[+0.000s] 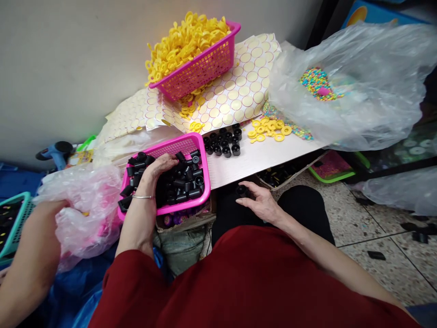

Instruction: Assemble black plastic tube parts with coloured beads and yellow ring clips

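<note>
My left hand (164, 165) reaches into a pink basket (205, 175) heaped with black plastic cylinders (180, 182). Its fingers are partly hidden among the pieces, so whether it grips one cannot be made out. Above my lap, my right hand (261, 202) is closed round a black cup-shaped cylinder (241, 191) between thumb and fingers. On the white table (235, 168), right of the basket, several similar black cylinders (225, 141) stand upright in a cluster. Beyond them lie loose yellow ring pieces (269, 127).
A pink basket (205, 73) piled with yellow ring pieces stands on sticker sheets (252, 68) at the back. A plastic bag (358, 82) with coloured beads bulges at right. Another person's arm (37, 241) reaches into a pinkish bag (85, 209) at left. Below the table edge sits an open box (290, 171).
</note>
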{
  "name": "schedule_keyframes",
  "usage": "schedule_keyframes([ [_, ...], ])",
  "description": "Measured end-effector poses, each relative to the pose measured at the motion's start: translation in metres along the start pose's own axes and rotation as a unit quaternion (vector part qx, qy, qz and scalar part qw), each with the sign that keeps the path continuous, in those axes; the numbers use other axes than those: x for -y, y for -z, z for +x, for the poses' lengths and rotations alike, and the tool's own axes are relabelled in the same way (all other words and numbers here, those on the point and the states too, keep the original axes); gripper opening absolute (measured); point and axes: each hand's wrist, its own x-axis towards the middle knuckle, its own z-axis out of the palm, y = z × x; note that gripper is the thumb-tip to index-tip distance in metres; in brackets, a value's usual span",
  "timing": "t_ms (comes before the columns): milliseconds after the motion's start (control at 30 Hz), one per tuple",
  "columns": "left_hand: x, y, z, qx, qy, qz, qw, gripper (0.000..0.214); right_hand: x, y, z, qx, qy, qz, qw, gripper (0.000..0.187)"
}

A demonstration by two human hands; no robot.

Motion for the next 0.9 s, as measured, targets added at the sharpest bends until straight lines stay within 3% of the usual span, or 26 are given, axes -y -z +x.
schedule_keyframes([
  [100,-0.006,-0.003,0.000,0.038,-0.003,-0.026,0.999,0.021,0.000,0.000,0.000,0.000,0.004,0.008,1.000,0.043],
  [233,-0.008,-0.009,-0.007,0.048,-0.005,-0.081,0.996,0.029,0.000,0.001,-0.001,-0.002,0.015,0.012,1.000,0.041],
  [433,-0.010,-0.003,-0.020,-0.039,0.010,-0.236,0.971,0.043,-0.001,0.001,-0.001,0.007,0.002,0.009,1.000,0.043],
  [567,-0.015,0.003,-0.031,-0.138,-0.014,-0.098,0.985,0.044,-0.002,0.002,-0.001,-0.004,0.014,-0.002,1.000,0.044],
  [633,-0.020,0.000,-0.040,-0.098,-0.022,-0.037,0.994,0.033,-0.003,0.002,-0.001,-0.008,0.019,-0.005,1.000,0.043],
  [733,-0.029,-0.017,-0.053,0.025,-0.028,0.048,0.998,0.021,-0.004,0.002,0.000,-0.007,0.013,-0.009,1.000,0.042],
  [833,-0.038,-0.036,-0.056,0.009,-0.016,0.160,0.987,0.028,-0.003,0.000,-0.001,0.003,0.004,-0.007,1.000,0.043],
  [900,-0.040,-0.045,-0.049,-0.018,-0.019,0.171,0.985,0.037,-0.002,-0.001,0.000,0.007,0.002,-0.008,1.000,0.043],
])
